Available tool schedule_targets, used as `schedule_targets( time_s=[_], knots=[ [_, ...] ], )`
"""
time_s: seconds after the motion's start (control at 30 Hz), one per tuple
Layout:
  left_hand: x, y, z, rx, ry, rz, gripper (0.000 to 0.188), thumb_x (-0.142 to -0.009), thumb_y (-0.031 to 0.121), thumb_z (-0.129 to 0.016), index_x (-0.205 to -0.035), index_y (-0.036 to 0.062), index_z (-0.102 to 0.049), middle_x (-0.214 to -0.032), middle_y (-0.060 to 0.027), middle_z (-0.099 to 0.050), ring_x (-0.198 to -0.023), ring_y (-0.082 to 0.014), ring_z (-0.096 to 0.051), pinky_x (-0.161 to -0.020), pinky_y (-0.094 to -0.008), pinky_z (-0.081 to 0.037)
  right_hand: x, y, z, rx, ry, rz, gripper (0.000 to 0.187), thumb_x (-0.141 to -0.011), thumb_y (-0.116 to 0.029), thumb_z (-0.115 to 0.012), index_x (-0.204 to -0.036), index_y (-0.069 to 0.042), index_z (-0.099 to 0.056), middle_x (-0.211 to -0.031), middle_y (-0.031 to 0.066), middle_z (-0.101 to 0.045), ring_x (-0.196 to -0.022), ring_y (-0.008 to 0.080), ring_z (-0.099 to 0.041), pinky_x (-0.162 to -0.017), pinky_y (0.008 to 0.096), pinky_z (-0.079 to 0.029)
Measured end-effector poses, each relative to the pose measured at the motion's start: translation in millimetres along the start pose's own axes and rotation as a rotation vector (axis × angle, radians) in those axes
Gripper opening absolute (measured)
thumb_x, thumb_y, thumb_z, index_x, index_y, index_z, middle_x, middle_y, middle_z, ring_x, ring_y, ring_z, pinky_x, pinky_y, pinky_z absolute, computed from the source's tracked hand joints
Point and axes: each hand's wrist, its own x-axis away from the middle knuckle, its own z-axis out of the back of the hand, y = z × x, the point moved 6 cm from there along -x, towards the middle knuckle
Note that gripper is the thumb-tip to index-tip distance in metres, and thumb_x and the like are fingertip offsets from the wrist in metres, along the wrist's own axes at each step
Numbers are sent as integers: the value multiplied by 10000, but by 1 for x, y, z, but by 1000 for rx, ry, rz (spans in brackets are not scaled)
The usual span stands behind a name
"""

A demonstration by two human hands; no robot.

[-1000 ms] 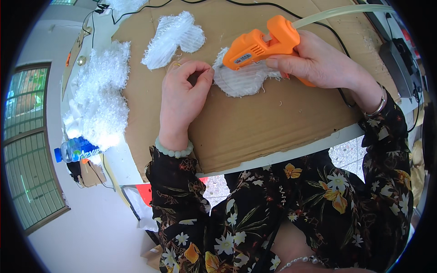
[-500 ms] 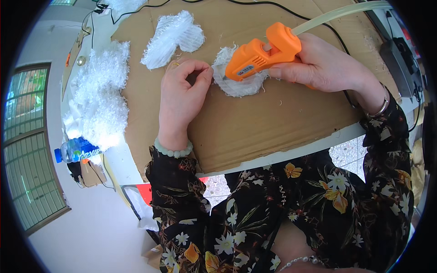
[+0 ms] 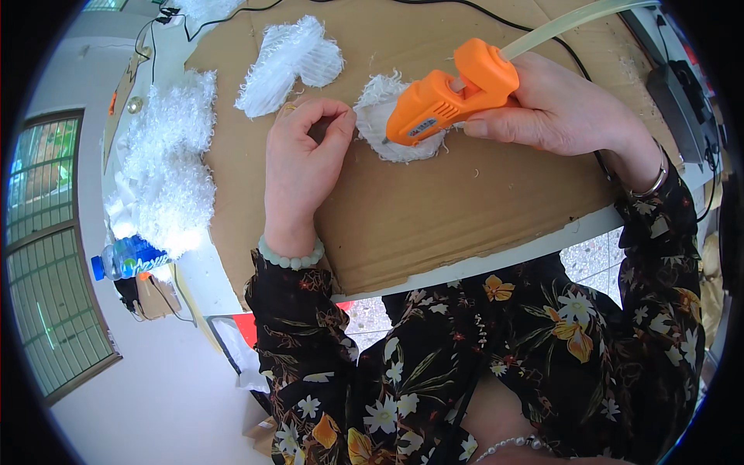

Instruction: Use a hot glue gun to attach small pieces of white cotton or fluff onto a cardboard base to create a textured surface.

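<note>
My right hand grips an orange hot glue gun with a long, pale, translucent glue stick running out of its back. The gun's tip points down and left over a round piece of white fringed fabric on the cardboard. My left hand has thumb and forefinger pinched together at the left edge of that piece, seemingly holding its rim; the exact grip is partly hidden. Behind my left hand lies a folded white fringed piece.
Brown cardboard covers the table. Fluffy white material is heaped at the left, by a bottle with a blue cap. A black cable runs along the back, and a black box-shaped device sits at the right.
The glue gun's tip has shifted slightly over the round piece, uncovering more of its middle. My left hand keeps its pinch at the edge. The whole view has moved a little.
</note>
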Motion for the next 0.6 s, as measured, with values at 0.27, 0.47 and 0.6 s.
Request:
schedule_targets(
  time_s=[0.27,0.47,0.6],
  knots=[
    [-2,2,-1,1,-6,-2,97,-810,90,-655,-838,-3,-648,-748,-59,-588,-696,-152,-559,-642,-277,-447,2,-4,1,27,-45,-42,386,-905,-330,-602,-1136,-30,-527,-800,100,-517,-710,242,-476,-669,317,-415],
    [0,-2,0,22,-15,15,95,-810,89,-657,-842,0,-647,-755,-55,-597,-687,-148,-562,-635,-272,-447,0,-4,0,14,-42,-93,371,-900,-321,-610,-1090,-8,-554,-799,103,-523,-708,247,-482,-667,319,-417],
    [0,-1,1,20,-9,-4,96,-811,87,-658,-842,-3,-646,-758,-55,-604,-679,-142,-566,-625,-270,-446,1,-7,0,88,-10,-1,375,-888,-316,-625,-1101,-16,-549,-805,99,-533,-712,245,-494,-670,325,-420]
  ],
)
